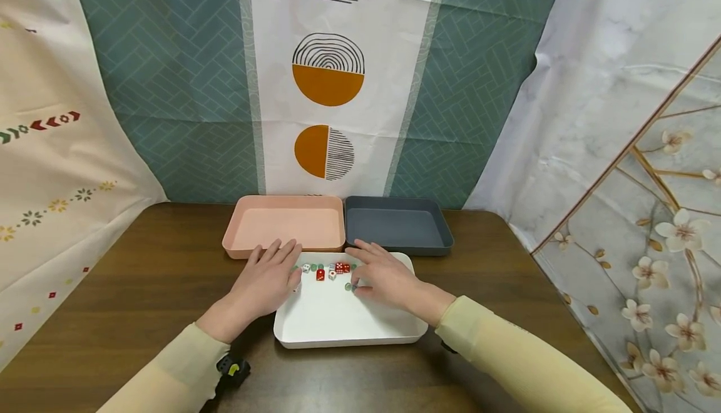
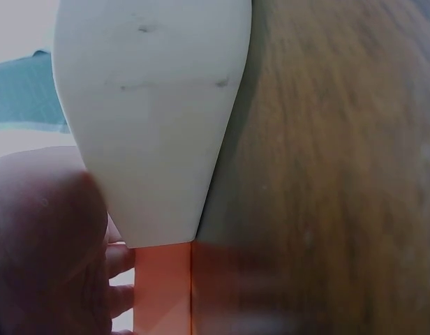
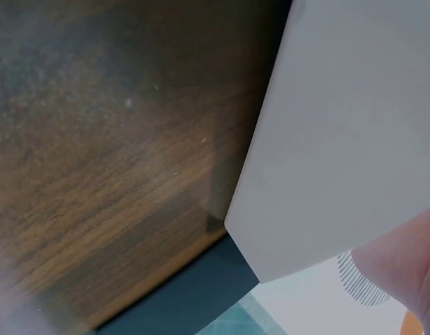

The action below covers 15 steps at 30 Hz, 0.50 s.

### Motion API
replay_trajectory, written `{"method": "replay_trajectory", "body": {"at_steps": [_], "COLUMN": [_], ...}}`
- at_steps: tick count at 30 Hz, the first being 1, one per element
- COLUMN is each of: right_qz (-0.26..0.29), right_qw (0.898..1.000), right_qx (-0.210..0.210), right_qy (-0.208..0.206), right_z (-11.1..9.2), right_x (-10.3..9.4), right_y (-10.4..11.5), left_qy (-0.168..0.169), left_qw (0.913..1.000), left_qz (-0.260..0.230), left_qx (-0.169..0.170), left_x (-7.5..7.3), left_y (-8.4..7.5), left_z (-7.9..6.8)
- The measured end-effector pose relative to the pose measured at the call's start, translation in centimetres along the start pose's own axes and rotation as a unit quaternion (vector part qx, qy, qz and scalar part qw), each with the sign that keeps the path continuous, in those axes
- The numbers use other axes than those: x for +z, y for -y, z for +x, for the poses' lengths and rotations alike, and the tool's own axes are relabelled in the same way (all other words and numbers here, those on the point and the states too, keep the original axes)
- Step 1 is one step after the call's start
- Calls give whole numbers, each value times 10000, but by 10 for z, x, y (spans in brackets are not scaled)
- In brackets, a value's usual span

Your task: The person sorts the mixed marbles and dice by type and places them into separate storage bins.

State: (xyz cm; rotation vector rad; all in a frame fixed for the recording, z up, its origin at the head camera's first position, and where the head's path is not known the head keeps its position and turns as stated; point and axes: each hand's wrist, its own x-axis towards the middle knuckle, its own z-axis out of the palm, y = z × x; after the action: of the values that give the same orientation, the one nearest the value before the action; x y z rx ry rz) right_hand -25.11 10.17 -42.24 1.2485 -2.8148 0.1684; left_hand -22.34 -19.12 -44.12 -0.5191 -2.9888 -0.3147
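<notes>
A white tray (image 1: 349,322) lies on the table, with a loose row of small pieces along its far side. Among them are red dice (image 1: 320,274), white dice (image 1: 332,275) and green beads (image 1: 313,268). My left hand (image 1: 267,278) reaches over the tray's left wall, fingers stretched forward, the thumb side by a small whitish piece mostly hidden by the hand. My right hand (image 1: 385,275) is over the tray's right part. Its thumb and bent index finger come together at a tiny bluish-green bead (image 1: 353,288), beside another green bead (image 1: 347,286); the other fingers extend forward.
Behind the white tray stand a pink tray (image 1: 281,220) at left and a dark blue tray (image 1: 397,225) at right, side by side. The brown wooden table (image 1: 141,313) ends at a hanging patterned cloth (image 1: 186,119).
</notes>
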Motion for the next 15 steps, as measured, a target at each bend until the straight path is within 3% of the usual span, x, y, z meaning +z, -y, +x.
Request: {"method": "replay_trajectory", "body": {"at_steps": [10, 15], "right_qz": [-12, -112], "right_qw": [9998, 9997], "right_qx": [-118, -100], "right_qy": [-140, -200], "right_z": [-5, -2], "right_x": [0, -4], "right_y": [-2, -3], "left_qy": [-115, -162], "left_qw": [9999, 9998], "left_qz": [37, 78], "left_qx": [95, 101], "left_x": [6, 2], "left_y": [0, 2], "left_z": [-2, -2]}}
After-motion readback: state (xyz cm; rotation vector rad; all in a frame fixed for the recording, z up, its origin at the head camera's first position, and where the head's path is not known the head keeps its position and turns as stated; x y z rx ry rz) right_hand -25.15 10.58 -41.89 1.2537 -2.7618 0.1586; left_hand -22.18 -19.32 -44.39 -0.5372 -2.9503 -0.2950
